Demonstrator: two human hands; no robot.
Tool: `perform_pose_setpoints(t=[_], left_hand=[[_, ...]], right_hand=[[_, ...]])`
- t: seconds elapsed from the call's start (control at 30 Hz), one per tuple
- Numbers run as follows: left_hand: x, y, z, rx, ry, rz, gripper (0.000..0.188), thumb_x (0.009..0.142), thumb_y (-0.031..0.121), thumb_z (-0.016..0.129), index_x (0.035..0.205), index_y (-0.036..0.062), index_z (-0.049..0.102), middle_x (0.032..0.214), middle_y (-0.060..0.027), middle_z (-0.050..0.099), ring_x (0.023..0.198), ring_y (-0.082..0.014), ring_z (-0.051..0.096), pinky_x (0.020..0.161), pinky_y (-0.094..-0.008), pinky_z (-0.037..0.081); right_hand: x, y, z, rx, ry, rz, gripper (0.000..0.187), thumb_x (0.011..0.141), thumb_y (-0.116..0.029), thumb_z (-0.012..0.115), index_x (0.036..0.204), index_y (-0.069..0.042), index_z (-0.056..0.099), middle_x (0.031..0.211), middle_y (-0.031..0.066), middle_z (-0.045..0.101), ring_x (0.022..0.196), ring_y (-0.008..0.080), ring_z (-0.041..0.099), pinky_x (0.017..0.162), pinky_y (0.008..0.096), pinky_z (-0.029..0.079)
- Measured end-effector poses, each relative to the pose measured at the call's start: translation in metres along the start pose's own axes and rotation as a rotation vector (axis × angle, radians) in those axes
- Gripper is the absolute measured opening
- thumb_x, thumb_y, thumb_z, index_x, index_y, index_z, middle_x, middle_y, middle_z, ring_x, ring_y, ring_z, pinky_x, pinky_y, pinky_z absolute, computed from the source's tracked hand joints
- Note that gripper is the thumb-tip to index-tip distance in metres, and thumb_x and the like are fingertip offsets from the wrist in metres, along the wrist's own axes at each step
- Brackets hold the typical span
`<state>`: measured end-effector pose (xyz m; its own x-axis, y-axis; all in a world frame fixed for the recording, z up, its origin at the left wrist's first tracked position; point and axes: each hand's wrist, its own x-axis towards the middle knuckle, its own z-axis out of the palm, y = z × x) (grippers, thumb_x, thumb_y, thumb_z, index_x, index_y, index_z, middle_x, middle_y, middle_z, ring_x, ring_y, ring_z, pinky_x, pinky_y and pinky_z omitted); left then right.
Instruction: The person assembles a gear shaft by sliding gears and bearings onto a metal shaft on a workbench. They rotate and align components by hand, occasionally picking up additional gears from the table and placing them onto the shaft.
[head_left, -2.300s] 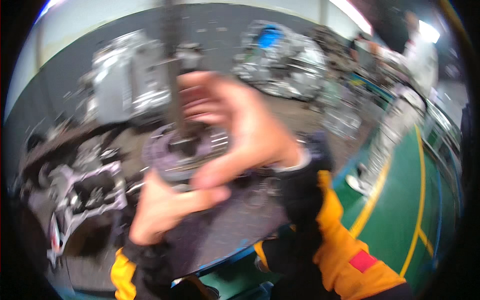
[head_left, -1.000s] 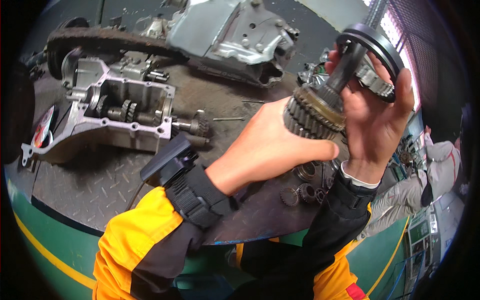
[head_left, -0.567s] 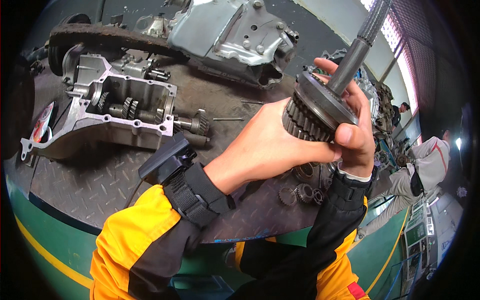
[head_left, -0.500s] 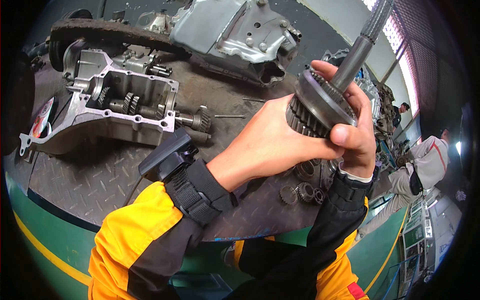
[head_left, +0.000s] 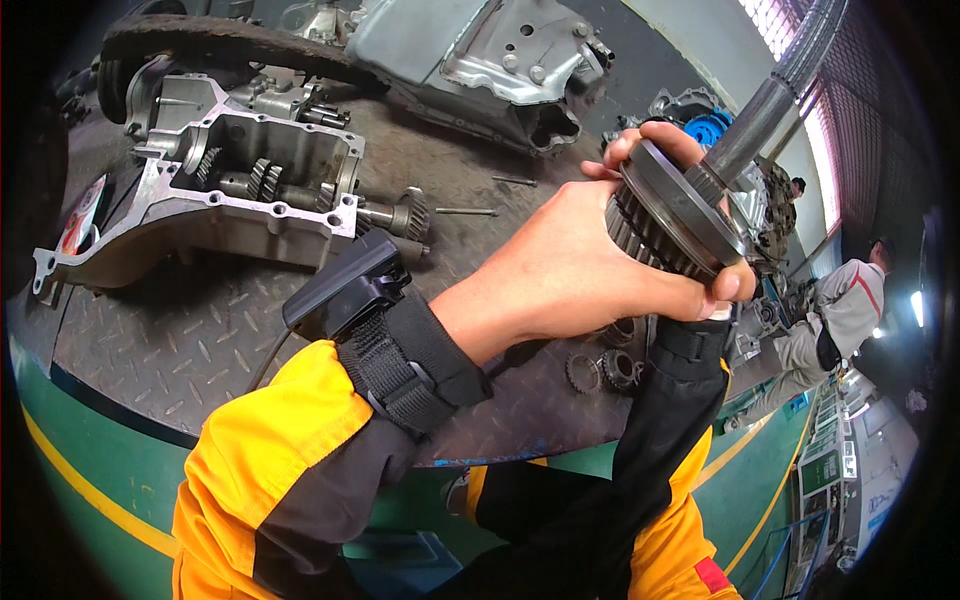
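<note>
The left hand [head_left: 570,270] is wrapping tight around a round grey metal gear [head_left: 665,215] on a long steel shaft [head_left: 770,95], holding it up above the dark bumpy metal table [head_left: 180,330]. The right hand [head_left: 735,285] (mostly hidden) is gripping the gear's lower edge.

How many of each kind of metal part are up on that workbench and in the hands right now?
Open gearbox housing: 1
Grey transmission casing: 1
Gear shaft held in the left hand: 1
Loose small gears: 2
Thin pins: 2
Total: 7
</note>
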<state>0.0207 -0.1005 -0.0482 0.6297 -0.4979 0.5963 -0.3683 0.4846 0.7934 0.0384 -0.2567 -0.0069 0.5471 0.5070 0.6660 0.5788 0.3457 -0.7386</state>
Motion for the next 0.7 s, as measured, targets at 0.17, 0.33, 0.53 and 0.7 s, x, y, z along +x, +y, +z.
perform_pose_setpoints(t=[0.17, 0.33, 0.53, 0.7], left_hand=[[0.001, 0.003, -0.005, -0.052, 0.049, -0.086, 0.049, 0.071, 0.016, 0.093, 0.111, -0.0009, 0.071, 0.105, -0.007, 0.074, 0.097, -0.0146, 0.07, 0.09, -0.0302, 0.057], [-0.004, 0.006, -0.013, -0.037, 0.033, -0.091, 0.048, 0.079, 0.004, 0.088, 0.122, -0.0012, 0.068, 0.107, -0.0053, 0.074, 0.099, -0.0127, 0.069, 0.09, -0.0292, 0.056], [-0.003, 0.013, -0.011, -0.061, 0.101, -0.203, 0.045, 0.08, 0.001, 0.084, 0.122, -0.0039, 0.069, 0.109, -0.0074, 0.074, 0.099, -0.0139, 0.07, 0.089, -0.0291, 0.056], [-0.002, 0.006, -0.017, 0.035, 0.184, -0.215, 0.042, 0.081, -0.005, 0.08, 0.121, -0.0036, 0.067, 0.107, -0.0061, 0.073, 0.096, -0.0131, 0.069, 0.087, -0.0297, 0.056]], right_hand=[[-0.003, -0.033, 0.01, -0.35, 0.167, 0.274, 0.098, 0.06, -0.035, 0.093, 0.142, 0.006, 0.057, 0.12, 0.0154, 0.072, 0.109, 0.0229, 0.071, 0.103, 0.0332, 0.053], [-0.001, -0.048, 0.022, -0.626, 0.184, 0.292, 0.068, 0.07, -0.027, 0.093, 0.127, 0.001, 0.067, 0.108, 0.0085, 0.074, 0.095, 0.015, 0.07, 0.092, 0.0283, 0.054], [0.006, -0.015, 0.0, -0.3, 0.096, 0.19, 0.068, 0.068, -0.03, 0.091, 0.125, 0.0, 0.068, 0.108, 0.0075, 0.075, 0.098, 0.0167, 0.07, 0.093, 0.0327, 0.055], [0.004, -0.022, 0.005, -0.591, 0.1, 0.216, 0.065, 0.072, -0.029, 0.092, 0.123, 0.003, 0.067, 0.105, 0.0062, 0.074, 0.094, 0.0129, 0.069, 0.089, 0.0297, 0.056]])
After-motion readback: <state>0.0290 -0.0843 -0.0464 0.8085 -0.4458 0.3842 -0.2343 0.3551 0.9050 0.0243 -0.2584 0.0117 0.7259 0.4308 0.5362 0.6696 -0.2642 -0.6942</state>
